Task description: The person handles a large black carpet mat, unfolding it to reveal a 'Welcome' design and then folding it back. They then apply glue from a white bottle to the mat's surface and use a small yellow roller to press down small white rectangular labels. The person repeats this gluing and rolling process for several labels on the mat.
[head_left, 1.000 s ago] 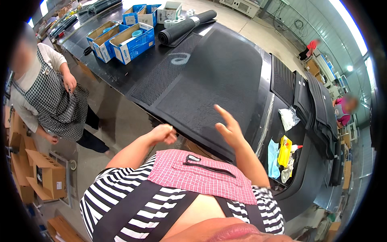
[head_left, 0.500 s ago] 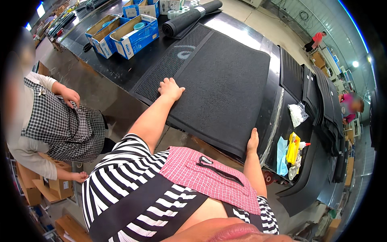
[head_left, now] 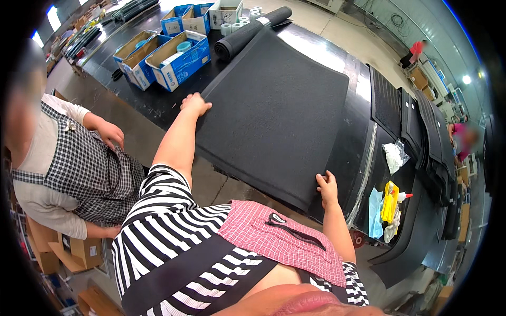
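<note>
A large black rubber mat (head_left: 274, 110) lies on the dark table, its surface slightly textured. My left hand (head_left: 196, 104) is at the mat's left edge, fingers bent round the edge and thumb toward the top; part of the grip is hidden. By the near right corner, my right hand (head_left: 328, 188) rests beside the mat's edge, its fingers apart. A rolled black mat (head_left: 247, 34) lies against the far end of the flat one.
Blue cartons (head_left: 179, 60) stand at the far left. A yellow bottle (head_left: 389, 203), blue cloth (head_left: 375, 213) and plastic bag (head_left: 395, 156) lie on the right, near stacked black mats (head_left: 429, 142). A person in a checked apron (head_left: 89, 163) stands close at my left.
The mat's left edge has moved left with my left hand, covering the honeycomb-patterned strip that showed before. My right hand has shifted slightly left, its fingers now spread.
</note>
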### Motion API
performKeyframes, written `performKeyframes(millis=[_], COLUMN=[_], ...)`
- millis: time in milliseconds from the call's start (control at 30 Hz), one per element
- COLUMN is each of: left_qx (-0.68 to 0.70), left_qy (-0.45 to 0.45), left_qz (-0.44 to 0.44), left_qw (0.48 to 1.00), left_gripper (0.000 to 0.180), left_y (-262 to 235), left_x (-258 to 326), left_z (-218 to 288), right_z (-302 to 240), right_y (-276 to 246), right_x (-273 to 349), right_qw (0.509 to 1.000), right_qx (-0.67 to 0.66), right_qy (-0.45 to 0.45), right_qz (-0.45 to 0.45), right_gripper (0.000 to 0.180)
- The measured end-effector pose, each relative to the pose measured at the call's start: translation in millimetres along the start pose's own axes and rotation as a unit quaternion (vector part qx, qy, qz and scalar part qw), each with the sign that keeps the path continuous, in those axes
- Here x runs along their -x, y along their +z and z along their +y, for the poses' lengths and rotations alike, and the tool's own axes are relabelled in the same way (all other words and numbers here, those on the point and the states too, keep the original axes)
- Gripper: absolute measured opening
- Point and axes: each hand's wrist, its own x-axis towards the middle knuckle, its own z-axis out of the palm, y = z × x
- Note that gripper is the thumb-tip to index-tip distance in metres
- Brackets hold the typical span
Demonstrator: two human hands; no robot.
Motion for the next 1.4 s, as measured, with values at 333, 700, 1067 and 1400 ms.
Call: performKeyframes(millis=[333, 700, 1067, 1400], left_qx=[0.165, 0.255, 0.435, 0.481], left_qy=[0.053, 0.276, 0.438, 0.646], left_qz=[-0.072, 0.029, 0.081, 0.099], left_qw=[0.982, 0.926, 0.783, 0.584], left_gripper=[0.087, 0.043, 0.031, 0.034], left_y=[24, 54, 36, 94], left_x=[-52, 179, 514, 689], left_z=[-36, -9, 83, 265], right_z=[-47, -60, 0, 84], right_y=[19, -113, -293, -522], right_x=[-15, 75, 327, 554], right_qw=[0.991, 0.952, 0.892, 0.71], right_qx=[-0.106, 0.165, 0.169, 0.199], right_qy=[0.08, -0.237, -0.39, -0.345], right_qz=[-0.03, 0.1, 0.155, 0.581], right_gripper=[0.048, 0.058, 0.068, 0.053])
